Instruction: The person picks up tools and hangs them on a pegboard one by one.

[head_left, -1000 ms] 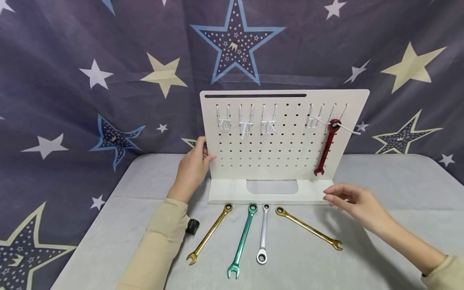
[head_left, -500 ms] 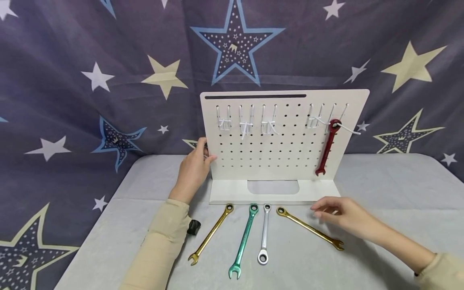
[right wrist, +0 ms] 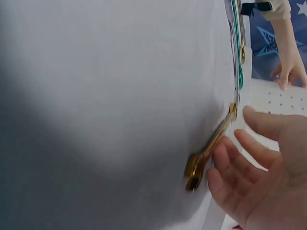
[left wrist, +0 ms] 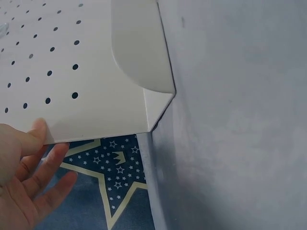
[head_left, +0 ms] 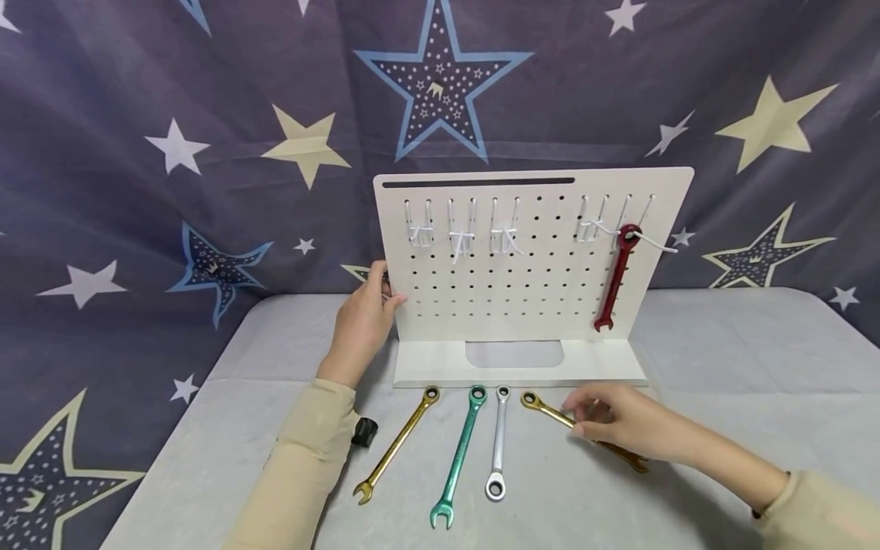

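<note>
My left hand [head_left: 359, 327] pinches the left edge of a white pegboard stand [head_left: 440, 325], thumb on its front and fingers behind. My right hand [head_left: 629, 422] hovers at the right gold combination wrench [head_left: 546, 409], covering part of its shaft in the head view. In the right wrist view, the thumb and loosely bent fingers are apart, beside this gold wrench [right wrist: 217, 136]. To its left on the table lie a silver wrench [head_left: 499, 443], a green wrench [head_left: 459, 458] and another gold wrench [head_left: 399, 444]. A red wrench [head_left: 614, 283] hangs from the rightmost hook of the board.
Several white wire hooks, among them a left one [head_left: 420, 229] and a middle one [head_left: 505, 233], project from the board. A small black object [head_left: 365, 431] lies by the left sleeve. Behind the grey table [head_left: 742, 344] hangs a star-patterned cloth [head_left: 550, 122].
My right hand has moved left and down from the board's right front corner to over the right gold wrench. My left hand keeps its grip on the board's edge.
</note>
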### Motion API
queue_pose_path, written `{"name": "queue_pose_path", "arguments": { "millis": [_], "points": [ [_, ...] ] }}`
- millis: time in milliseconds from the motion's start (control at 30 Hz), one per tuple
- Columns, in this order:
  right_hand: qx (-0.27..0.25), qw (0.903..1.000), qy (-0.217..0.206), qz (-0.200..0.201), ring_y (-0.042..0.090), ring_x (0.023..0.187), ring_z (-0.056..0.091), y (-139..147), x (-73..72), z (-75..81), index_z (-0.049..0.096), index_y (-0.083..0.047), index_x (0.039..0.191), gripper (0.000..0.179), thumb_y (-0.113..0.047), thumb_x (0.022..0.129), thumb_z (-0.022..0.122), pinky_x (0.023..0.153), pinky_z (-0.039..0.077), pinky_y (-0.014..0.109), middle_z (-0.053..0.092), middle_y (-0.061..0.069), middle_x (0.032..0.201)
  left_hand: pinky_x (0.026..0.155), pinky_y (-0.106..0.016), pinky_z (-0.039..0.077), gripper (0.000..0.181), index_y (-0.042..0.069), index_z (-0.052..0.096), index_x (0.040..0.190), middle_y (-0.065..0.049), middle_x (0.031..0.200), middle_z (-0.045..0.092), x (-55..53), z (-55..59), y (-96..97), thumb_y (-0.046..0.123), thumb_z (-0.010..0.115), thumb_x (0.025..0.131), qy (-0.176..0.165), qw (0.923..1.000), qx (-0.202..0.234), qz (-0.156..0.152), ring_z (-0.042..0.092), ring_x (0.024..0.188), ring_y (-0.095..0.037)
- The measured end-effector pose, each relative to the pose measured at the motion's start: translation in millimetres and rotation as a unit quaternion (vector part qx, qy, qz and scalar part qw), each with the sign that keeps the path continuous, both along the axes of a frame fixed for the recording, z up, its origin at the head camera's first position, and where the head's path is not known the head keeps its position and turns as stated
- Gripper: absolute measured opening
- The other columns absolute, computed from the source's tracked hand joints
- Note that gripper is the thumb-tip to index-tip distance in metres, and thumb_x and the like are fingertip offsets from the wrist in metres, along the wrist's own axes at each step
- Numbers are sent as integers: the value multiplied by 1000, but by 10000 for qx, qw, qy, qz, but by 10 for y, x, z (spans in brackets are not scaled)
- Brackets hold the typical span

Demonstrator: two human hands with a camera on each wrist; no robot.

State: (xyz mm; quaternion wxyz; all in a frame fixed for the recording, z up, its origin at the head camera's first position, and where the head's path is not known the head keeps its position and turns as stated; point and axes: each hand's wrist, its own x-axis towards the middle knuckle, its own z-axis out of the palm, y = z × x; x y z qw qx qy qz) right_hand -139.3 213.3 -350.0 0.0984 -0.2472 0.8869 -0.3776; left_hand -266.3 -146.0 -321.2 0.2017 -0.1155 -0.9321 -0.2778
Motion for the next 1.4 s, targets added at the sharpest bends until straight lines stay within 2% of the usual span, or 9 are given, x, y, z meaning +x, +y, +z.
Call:
{"name": "queue_pose_path", "arguments": {
  "millis": [333, 600, 900, 1167, 1400],
  "points": [
    [758, 9960, 454, -110, 3, 67, 45, -173, -60, -11, 65, -9, 98, 21, -3, 82, 78, 59, 42, 24, 50, -9, 74, 70, -46, 47, 48, 12, 43, 135, -9, 97, 64, 5, -3, -14, 21, 68, 95, -27, 10000, 69, 5, 64, 82, -28],
    [898, 9949, 428, -179, 2, 62, 47, -194, -78, 31, 66, -11, 94, 21, -6, 79, 80, 58, 43, 24, 53, -10, 69, 73, -47, 47, 46, 14, 42, 134, -9, 99, 65, 5, 10, -31, 22, 67, 96, -156, 9998, 123, 75, 64, 86, -28],
    [1130, 9926, 216, -381, 6, 62, 48, -249, -55, 71, 65, -14, 89, 21, -2, 76, 77, 60, 42, 25, 53, -10, 68, 71, -46, 47, 45, 14, 43, 132, -9, 98, 65, -19, -7, -26, 22, 67, 96, -40, 10000, 76, 48, 64, 84, -28],
    [1093, 9929, 240, -398, 4, 62, 46, -238, -7, 40, 63, -18, 85, 25, -1, 74, 76, 58, 39, 24, 52, -11, 68, 71, -46, 47, 45, 14, 42, 133, -8, 99, 64, -25, 1, -13, 22, 67, 96, -81, 10000, -6, 37, 64, 84, -27],
    [620, 9975, 114, -306, 7, 65, 50, -198, -12, 82, 62, -15, 88, 23, 0, 77, 74, 57, 44, 25, 55, -7, 74, 70, -46, 47, 45, 15, 43, 133, -8, 98, 65, -16, 5, -5, 24, 67, 96, -106, 9999, -10, 46, 64, 84, -27]
  ]
}}
